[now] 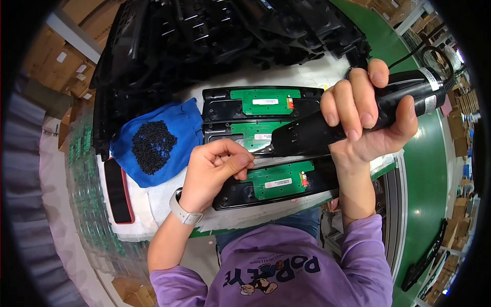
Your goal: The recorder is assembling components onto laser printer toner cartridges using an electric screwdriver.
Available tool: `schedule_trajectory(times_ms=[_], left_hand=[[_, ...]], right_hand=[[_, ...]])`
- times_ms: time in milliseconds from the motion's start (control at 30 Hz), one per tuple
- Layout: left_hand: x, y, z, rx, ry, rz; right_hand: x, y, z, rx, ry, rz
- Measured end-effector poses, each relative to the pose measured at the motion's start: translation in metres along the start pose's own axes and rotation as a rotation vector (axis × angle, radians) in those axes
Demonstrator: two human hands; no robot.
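My right hand (364, 115) grips a black electric screwdriver (304, 132), held almost level with its bit (262, 150) toward the left. At the bit's tip, my left hand (217, 166) is closed in a pinch; whatever small thing it holds is hidden by the fingers. Below the hands lie three black plastic panels, each with a green circuit board: the far board (279, 96), the middle board (245, 129), partly covered by the screwdriver, and the near board (263, 192). Left of them, a heap of small black screws (153, 146) rests on a blue cloth (185, 118).
Glossy black plastic parts (215, 41) are piled along the table's far side. A phone with a red edge (118, 192) lies at the left. Clear trays with green boards (84, 189) stand beyond the left edge. The screwdriver's cord (447, 59) runs off at upper right.
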State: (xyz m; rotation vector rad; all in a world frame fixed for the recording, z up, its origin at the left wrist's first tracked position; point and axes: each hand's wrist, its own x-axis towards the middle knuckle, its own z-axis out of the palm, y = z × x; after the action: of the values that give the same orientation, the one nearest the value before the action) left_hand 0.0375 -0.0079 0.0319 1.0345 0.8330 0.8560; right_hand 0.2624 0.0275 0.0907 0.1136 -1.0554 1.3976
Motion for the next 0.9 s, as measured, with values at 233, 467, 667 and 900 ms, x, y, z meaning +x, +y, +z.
schedule_trajectory(times_ms=[233,467,667,900], left_hand=[[-0.001,-0.002,-0.001,0.039,0.021,-0.026],[-0.002,0.000,-0.001,0.035,0.005,-0.053],[-0.003,0.002,0.000,0.098,-0.057,-0.094],[-0.006,-0.002,0.008,0.176,-0.115,-0.064]], right_hand=[[-0.005,0.004,0.000,-0.007,-0.026,-0.007],[-0.007,0.007,0.003,0.015,-0.057,0.013],[-0.009,0.009,0.008,-0.001,-0.069,0.025],[-0.008,0.013,0.022,0.090,0.222,0.158]])
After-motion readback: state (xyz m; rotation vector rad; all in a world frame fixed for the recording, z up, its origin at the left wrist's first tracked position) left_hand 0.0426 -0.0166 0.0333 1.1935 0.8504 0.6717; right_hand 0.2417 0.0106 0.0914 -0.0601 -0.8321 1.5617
